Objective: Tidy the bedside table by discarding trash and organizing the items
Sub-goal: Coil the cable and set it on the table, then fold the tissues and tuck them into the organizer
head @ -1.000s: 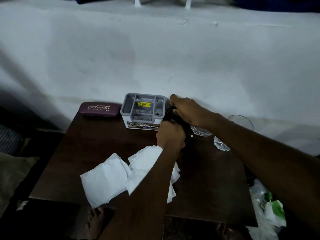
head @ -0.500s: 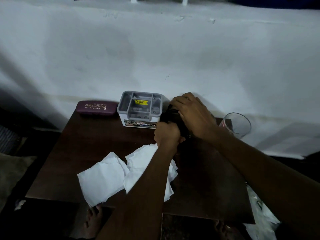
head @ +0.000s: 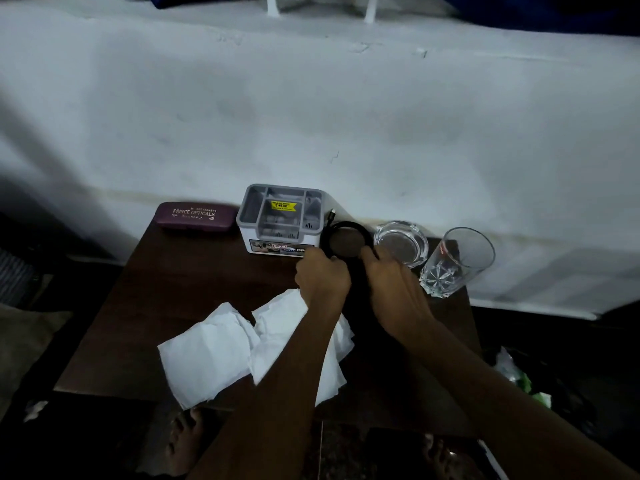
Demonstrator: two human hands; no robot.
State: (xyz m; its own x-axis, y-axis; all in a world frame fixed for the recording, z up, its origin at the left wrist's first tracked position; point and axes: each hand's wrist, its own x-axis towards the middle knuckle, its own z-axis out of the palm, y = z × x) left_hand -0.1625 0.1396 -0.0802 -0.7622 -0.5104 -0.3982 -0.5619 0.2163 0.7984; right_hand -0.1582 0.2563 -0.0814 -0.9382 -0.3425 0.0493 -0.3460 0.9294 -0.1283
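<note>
Both hands hold a coiled black cable (head: 349, 226) over the dark wooden bedside table (head: 194, 282). My left hand (head: 323, 277) grips the coil's left side and my right hand (head: 391, 282) grips its right side. The cable's plug end sticks up beside a grey compartment organizer (head: 280, 216) at the table's back. Crumpled white tissues (head: 214, 348) lie on the table's front, partly under my left forearm.
A maroon spectacle case (head: 194, 217) lies left of the organizer. A glass ashtray (head: 401, 242) and a clear drinking glass (head: 457, 261) stand at the back right. A white wall rises behind. A plastic bag (head: 519, 379) sits on the floor to the right; bare feet show below.
My hands have drawn back toward me, uncovering the coil of cable, the ashtray and the glass. The cable loop now shows as a round coil between both hands.
</note>
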